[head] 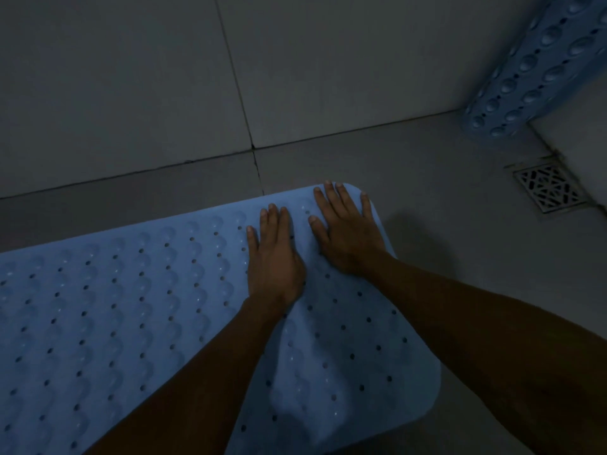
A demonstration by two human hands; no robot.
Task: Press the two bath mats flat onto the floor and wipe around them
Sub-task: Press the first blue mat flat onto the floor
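Both forearms reach over the mat [138, 323] on the floor [443, 198]; our left hand [272, 257] and right hand [348, 231] lie flat, fingers straight, near its far corner. We should press evenly outward. Mat 2 [538, 70] leans upright, well apart.

The pale blue bath mat [131, 307] runs off the left and bottom edges, far from the fingers; the darker blue bath mat [538, 67], beyond the fingertips, is cut by the right edge.

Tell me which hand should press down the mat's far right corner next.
The right hand. It lies flat on the light blue mat with its fingertips nearly at that rounded corner; the left hand rests further in, towards the mat's middle.
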